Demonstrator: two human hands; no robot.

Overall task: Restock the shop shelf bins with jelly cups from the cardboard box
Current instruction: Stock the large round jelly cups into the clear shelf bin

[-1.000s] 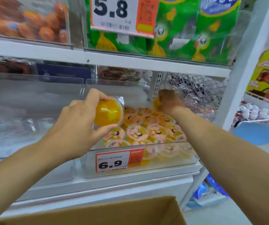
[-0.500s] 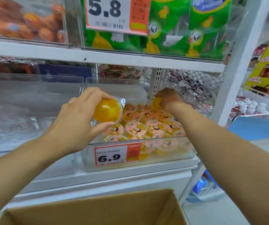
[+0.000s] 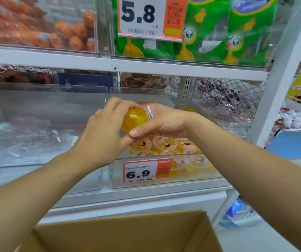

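Both hands [image 3: 133, 131] grip one jelly cup [image 3: 134, 119] above the bin [image 3: 164, 182].

white shelf [image 3: 146, 192], clear bins [image 3: 164, 182] (jelly cups [image 3: 164, 144] inside)

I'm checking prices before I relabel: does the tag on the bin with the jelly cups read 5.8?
No, the price tag on the front of the jelly cup bin reads 6.9; the 5.8 tag hangs on the shelf above.
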